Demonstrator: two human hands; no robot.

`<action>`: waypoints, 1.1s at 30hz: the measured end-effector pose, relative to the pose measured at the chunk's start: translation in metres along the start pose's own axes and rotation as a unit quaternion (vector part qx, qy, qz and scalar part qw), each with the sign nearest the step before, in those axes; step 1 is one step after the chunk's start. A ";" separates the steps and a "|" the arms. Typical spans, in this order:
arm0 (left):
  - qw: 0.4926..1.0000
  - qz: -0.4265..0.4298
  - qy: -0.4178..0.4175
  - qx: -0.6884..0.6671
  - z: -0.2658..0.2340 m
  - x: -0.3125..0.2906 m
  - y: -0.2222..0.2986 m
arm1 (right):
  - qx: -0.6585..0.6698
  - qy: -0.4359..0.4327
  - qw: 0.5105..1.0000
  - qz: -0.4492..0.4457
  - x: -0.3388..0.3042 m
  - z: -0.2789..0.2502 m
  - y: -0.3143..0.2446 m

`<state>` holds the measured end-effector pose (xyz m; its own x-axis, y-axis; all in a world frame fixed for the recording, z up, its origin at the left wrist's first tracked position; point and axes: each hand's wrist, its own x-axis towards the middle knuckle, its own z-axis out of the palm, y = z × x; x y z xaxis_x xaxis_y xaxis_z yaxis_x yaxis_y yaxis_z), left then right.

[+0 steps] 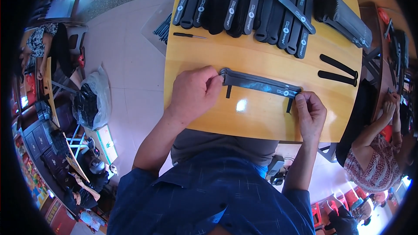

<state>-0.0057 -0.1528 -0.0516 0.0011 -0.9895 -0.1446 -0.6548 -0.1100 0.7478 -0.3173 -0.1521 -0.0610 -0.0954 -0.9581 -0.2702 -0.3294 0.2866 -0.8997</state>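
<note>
A bundle of flat black straps [261, 83], with pale print on top, lies slantwise just above the near part of the yellow table [261, 122]. My left hand [196, 89] is closed in a pinch on its left end, where the straps' looped ends show. At the other end, my right hand [311, 112] grips the bundle between thumb and fingers. Two short narrow black strips stick out below the bundle, one near each end. How they join it is hidden.
Many printed black straps [235, 8] lie in rows along the table's far side. A thicker strap stack [344, 19] is at the far right. Two loose black strips [338, 65] lie beneath it. A thin black-handled tool [189, 35] rests left. Other people [374, 161] work on both sides.
</note>
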 end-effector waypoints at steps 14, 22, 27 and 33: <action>1.000 -0.010 -0.011 0.020 0.000 0.003 0.003 | -0.015 0.004 1.000 -0.002 0.002 0.000 0.002; 1.000 -0.029 -0.007 0.004 0.001 0.002 0.008 | -0.032 0.007 0.999 -0.004 0.002 0.001 0.000; 0.999 -0.032 0.006 0.003 0.003 0.001 0.005 | -0.039 0.011 0.999 -0.014 0.002 0.004 -0.004; 1.000 -0.013 0.016 0.010 0.004 0.003 0.004 | -0.045 0.009 0.999 -0.008 0.003 0.002 -0.005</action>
<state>-0.0113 -0.1561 -0.0516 0.0428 -0.9890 -0.1419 -0.6696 -0.1338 0.7305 -0.3142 -0.1565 -0.0575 -0.1057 -0.9628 -0.2486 -0.4136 0.2699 -0.8695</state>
